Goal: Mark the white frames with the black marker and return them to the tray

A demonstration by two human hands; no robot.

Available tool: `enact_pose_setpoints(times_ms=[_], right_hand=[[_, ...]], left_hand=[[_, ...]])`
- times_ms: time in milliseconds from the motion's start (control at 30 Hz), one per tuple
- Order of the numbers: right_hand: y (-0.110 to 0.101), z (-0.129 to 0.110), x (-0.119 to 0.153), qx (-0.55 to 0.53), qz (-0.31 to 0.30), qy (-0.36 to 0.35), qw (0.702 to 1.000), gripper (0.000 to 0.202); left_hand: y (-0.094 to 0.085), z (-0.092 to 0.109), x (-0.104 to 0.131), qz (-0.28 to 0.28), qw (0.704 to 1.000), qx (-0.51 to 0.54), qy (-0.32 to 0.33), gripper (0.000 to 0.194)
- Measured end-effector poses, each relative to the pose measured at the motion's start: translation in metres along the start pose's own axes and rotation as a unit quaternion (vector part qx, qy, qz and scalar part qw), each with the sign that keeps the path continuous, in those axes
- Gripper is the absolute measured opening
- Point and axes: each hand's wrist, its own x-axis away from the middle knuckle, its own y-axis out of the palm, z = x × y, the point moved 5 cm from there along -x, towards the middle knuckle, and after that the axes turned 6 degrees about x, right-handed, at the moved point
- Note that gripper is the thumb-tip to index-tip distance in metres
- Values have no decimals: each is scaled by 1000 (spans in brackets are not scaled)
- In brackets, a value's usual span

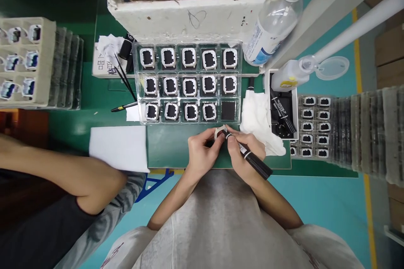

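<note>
Between thumb and fingers, my left hand (202, 153) pinches a small white square frame (219, 131) just below the near edge of a clear plastic tray. Closed around a black marker pen (252, 159), my right hand (243, 149) brings the pen's tip against or very near the frame; actual contact cannot be made out. Similar white frames with black centres sit in rows in the clear tray (136, 80). One pocket at its near right corner shows only a black pad (227, 110).
A white cloth (257, 117) lies right of the tray, beside a box (295, 113) of black markers. A spray bottle (268, 29) and a smaller white bottle (288, 75) stand behind. Stacked trays (344, 130) are at right. Another person's arm (63, 168) reaches in at left.
</note>
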Motion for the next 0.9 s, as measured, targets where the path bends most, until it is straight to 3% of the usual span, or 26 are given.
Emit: enact_pose_setpoints(times_ms=[400, 600, 767, 900], right_hand=[[1, -1, 1, 15, -8, -40, 999, 13], [0, 7, 5, -49, 13, 27, 998, 7], [1, 4, 4, -60, 15, 9, 998, 8], [3, 2, 3, -32, -1, -3, 999, 10]], left_hand=[[2, -2, -2, -16, 997, 61, -45, 23], [4, 4, -10, -17, 980, 166, -109, 28], [-1, 6, -13, -39, 964, 210, -158, 36], [-1, 6, -13, -33, 968, 199, -149, 34]])
